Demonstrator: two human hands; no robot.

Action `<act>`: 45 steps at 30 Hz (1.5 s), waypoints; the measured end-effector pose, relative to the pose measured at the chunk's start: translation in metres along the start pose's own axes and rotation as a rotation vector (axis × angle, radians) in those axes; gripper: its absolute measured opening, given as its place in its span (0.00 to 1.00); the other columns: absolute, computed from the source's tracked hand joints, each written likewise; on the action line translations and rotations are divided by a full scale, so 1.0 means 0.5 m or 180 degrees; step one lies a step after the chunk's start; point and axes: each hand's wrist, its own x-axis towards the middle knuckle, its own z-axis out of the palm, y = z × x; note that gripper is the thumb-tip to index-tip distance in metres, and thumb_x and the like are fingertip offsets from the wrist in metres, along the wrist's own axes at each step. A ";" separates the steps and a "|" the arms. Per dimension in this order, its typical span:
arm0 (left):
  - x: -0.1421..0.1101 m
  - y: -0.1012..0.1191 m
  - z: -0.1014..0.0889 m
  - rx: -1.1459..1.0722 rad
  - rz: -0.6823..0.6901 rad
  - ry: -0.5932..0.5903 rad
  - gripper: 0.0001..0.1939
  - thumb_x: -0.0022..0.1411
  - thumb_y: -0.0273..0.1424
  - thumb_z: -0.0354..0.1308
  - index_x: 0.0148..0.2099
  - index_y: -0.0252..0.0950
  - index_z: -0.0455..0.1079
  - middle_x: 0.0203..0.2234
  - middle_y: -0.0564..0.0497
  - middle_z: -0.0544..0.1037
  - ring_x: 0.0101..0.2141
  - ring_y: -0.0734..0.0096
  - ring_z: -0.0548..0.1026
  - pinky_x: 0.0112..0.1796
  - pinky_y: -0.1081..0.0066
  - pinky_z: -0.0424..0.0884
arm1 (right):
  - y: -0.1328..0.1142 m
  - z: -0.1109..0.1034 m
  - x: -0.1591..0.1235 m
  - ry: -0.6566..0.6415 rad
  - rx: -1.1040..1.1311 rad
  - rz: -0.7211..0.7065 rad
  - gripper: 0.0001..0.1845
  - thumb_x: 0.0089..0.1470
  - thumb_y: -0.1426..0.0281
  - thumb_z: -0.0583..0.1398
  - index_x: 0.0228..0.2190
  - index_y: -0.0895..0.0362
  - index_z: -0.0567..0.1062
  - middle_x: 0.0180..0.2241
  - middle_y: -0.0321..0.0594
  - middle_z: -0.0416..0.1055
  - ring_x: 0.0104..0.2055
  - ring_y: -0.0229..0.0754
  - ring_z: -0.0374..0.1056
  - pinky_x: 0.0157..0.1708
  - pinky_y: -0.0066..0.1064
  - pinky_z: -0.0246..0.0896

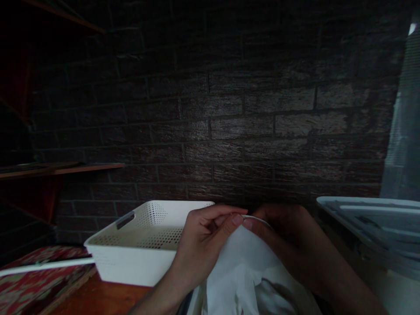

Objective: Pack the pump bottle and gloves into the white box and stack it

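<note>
A white cloth [244, 258] hangs from both hands, its folds falling to the bottom edge of the view. My left hand [205, 238] pinches the cloth's upper edge between thumb and fingers. Close beside it, my right hand [282, 232] grips the same edge, thumb in front; its other fingers are in shadow and partly hidden. The two thumbs almost meet at the top of the cloth. Lower down, the cloth looks bunched, with a darker grey patch to the right. Whether it is a garment cannot be made out.
A white perforated plastic basket [131, 262] stands left of my hands on a brown wooden surface [108, 299]. A white rod [49, 264] crosses red patterned fabric [29, 284]. At right is a clear plastic lid [377, 218]. Shelves [62, 168] jut from the dark brick wall [226, 131].
</note>
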 end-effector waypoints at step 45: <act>-0.006 -0.033 0.017 -0.0794 -0.0352 0.0311 0.14 0.67 0.41 0.63 0.44 0.35 0.80 0.33 0.49 0.82 0.33 0.67 0.78 0.33 0.74 0.72 | 0.007 0.029 0.004 -0.0968 0.0974 0.0502 0.16 0.56 0.58 0.69 0.40 0.58 0.79 0.33 0.38 0.79 0.34 0.42 0.75 0.28 0.26 0.67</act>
